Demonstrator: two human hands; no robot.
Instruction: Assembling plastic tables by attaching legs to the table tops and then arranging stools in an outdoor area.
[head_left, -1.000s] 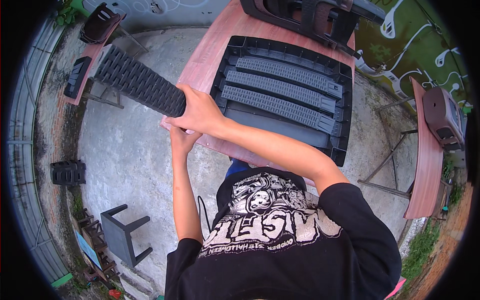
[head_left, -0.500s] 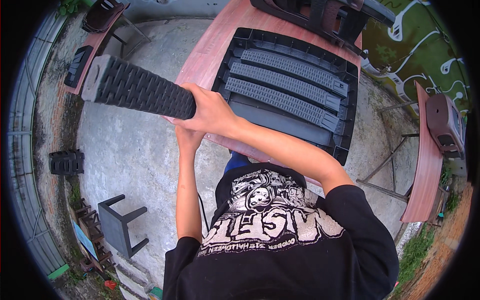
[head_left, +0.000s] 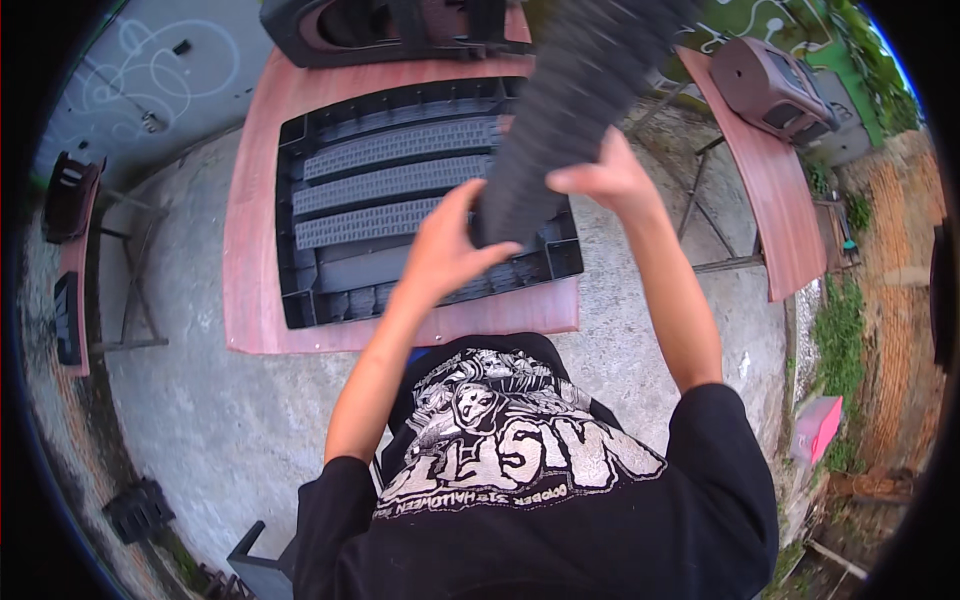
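Observation:
A long black plastic leg with a woven pattern (head_left: 565,120) rises toward the upper right, smeared by motion. My left hand (head_left: 440,240) curls round its lower end, thumb and fingers on either side. Higher up, my right hand (head_left: 615,185) grips its right side, the thumb laid across the front and the other fingers partly hidden. Below it on the table lies a black plastic frame (head_left: 300,310) with a ribbed raised rim, like an upturned tabletop. Three similar legs lie side by side inside; the nearest leg (head_left: 360,224) has its right end hidden behind my left hand.
The reddish wood-look table (head_left: 255,250) bears a dark plastic chair (head_left: 350,35) at its far edge. To the right, another table (head_left: 765,215) holds a brown speaker-like box (head_left: 765,90). A dark chair (head_left: 72,195) stands far left, and a grey stool (head_left: 262,555) lower left.
The leg has swung from the left to the upper right over the frame. My hands have moved apart along it, and the view has turned to the right.

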